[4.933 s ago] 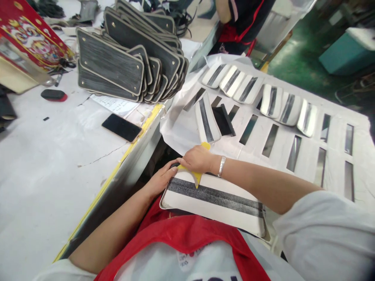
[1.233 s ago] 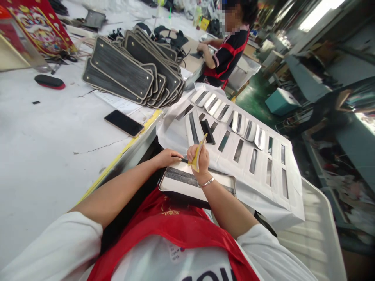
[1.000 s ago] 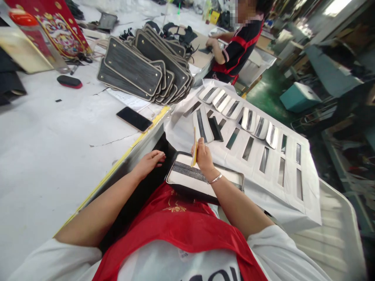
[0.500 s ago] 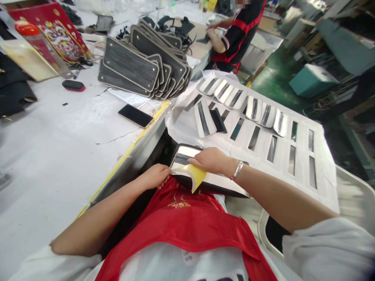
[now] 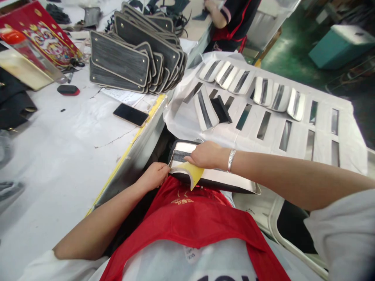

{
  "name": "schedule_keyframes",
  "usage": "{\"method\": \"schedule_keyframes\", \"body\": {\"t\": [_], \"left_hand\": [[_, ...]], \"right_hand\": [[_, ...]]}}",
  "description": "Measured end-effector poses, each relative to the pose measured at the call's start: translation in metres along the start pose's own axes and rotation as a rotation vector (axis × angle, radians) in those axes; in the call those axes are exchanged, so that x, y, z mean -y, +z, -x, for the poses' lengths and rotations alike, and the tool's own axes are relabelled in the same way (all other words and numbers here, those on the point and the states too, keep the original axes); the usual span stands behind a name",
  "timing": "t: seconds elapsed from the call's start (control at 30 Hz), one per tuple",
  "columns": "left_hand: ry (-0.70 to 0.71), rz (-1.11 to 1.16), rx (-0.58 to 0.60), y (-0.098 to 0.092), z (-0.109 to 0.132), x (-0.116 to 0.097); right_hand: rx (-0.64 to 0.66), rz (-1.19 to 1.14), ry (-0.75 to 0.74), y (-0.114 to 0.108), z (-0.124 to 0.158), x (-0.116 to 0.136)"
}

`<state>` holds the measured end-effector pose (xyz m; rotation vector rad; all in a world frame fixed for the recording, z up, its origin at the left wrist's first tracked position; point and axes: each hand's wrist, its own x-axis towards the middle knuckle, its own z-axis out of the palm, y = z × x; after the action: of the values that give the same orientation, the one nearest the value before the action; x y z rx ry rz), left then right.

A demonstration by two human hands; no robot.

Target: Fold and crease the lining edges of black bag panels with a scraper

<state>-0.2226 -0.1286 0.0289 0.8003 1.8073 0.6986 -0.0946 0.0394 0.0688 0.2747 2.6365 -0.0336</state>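
Note:
Across my lap lies a long black-edged panel (image 5: 231,179), with white strips and a dark grey band along its upper face. My left hand (image 5: 155,174) is closed on the panel's left end, fingers pinched at its edge. Over the panel's middle, my right hand (image 5: 205,155) is closed on a curved yellow sheet (image 5: 195,174) that bends down toward my apron. The sheet's lower edge hangs over the panel's near side. Part of the grey band is hidden under my right hand.
Left, the white table (image 5: 58,156) carries a phone (image 5: 130,114) and a stack of dark panels (image 5: 120,58). Beyond my right hand, white-and-grey striped pieces (image 5: 206,108) lie on a slotted white-covered surface (image 5: 252,134). A co-worker's arm (image 5: 218,17) shows at the back.
The view has shifted, and the right forearm now lies more level across the right side. Both hands keep their holds on the panel and the yellow sheet, nearly in place.

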Motion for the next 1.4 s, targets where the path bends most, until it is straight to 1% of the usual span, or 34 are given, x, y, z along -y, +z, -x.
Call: {"method": "schedule_keyframes", "body": {"t": [0.07,0.13,0.2,0.23,0.33,0.37,0.43,0.5,0.6,0.7,0.87,1.0,1.1,1.17,1.23,1.33,1.4], "left_hand": [[0.014,0.026,0.067,-0.004,-0.002,0.002],[0.043,0.148,0.154,-0.007,-0.003,0.009],[0.075,0.296,0.185,-0.006,-0.005,0.018],[0.095,0.353,0.156,-0.004,-0.006,0.023],[0.164,0.425,-0.006,0.006,-0.015,0.034],[0.185,0.444,-0.044,0.010,-0.019,0.035],[0.212,0.474,-0.065,0.016,-0.028,0.035],[0.226,0.491,-0.040,0.018,-0.035,0.034],[0.239,0.489,0.018,0.015,-0.042,0.033],[0.240,0.469,0.058,0.012,-0.044,0.035],[0.214,0.393,0.059,0.006,-0.045,0.029],[0.164,0.293,0.050,0.000,-0.047,0.017],[0.123,0.229,0.060,-0.005,-0.048,0.010],[0.100,0.208,0.081,-0.009,-0.049,0.007],[0.083,0.197,0.109,-0.012,-0.050,0.005],[0.070,0.188,0.163,-0.018,-0.051,0.004],[0.073,0.187,0.194,-0.023,-0.053,0.003]], "right_hand": [[0.001,-0.004,-0.010,0.001,0.000,-0.002],[0.003,-0.008,-0.006,0.001,0.000,-0.002],[0.002,-0.011,-0.004,0.001,0.002,-0.002],[-0.001,-0.010,-0.004,0.001,0.002,-0.001],[-0.006,-0.008,0.005,0.001,0.003,0.000],[-0.006,-0.008,0.010,0.001,0.003,0.000],[-0.008,-0.005,0.015,0.002,0.004,0.000],[-0.017,0.002,0.014,0.002,0.005,-0.001],[-0.035,0.015,0.002,0.002,0.006,-0.003],[-0.032,0.009,-0.007,0.004,0.006,-0.005],[-0.024,-0.008,0.011,0.007,0.003,-0.005],[-0.018,0.002,0.023,-0.002,0.009,-0.002],[-0.013,-0.029,0.062,-0.012,0.024,-0.004],[-0.011,-0.094,0.132,-0.015,0.038,-0.011],[0.024,-0.238,0.187,-0.011,0.054,-0.019],[0.098,-0.566,0.151,0.002,0.077,-0.023],[0.074,-0.783,0.091,0.014,0.090,-0.014]]}}
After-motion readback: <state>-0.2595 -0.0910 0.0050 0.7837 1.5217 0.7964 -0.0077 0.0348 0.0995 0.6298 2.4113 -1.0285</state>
